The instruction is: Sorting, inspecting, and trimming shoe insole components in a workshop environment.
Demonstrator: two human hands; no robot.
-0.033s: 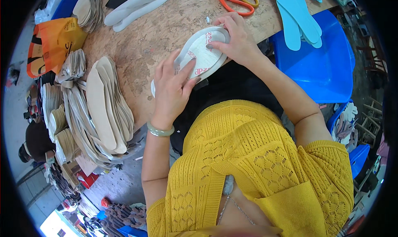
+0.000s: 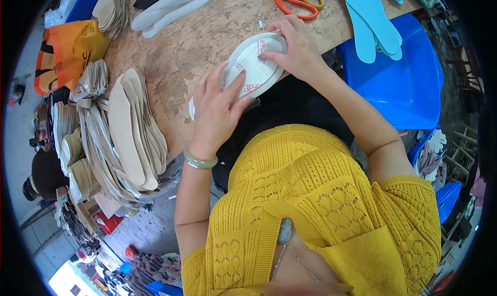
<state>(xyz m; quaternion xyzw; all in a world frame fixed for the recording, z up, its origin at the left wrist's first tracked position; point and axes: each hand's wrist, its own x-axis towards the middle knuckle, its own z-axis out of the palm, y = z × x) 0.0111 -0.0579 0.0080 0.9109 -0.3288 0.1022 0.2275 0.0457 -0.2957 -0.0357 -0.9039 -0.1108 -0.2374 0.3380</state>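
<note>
Both my hands hold a whitish insole [image 2: 238,55] at the table's front edge, and a white patch with red print [image 2: 254,71] lies on its face. My left hand [image 2: 215,102] grips it near the narrow end, the index fingertip pressing on the patch and the thumb at the near edge. Around the far right rim of the wide end, my right hand [image 2: 296,52] is closed, with its thumb on top of the patch. Part of the insole's middle is covered by my left fingers.
On the left lie stacked beige insoles [image 2: 127,127] and an orange bag [image 2: 67,55]. A pair of grey insoles [image 2: 171,8] and orange-handled scissors [image 2: 297,6] rest at the table's far side. Light-blue insoles [image 2: 370,24] overhang a blue plastic bin [image 2: 398,83] on the right.
</note>
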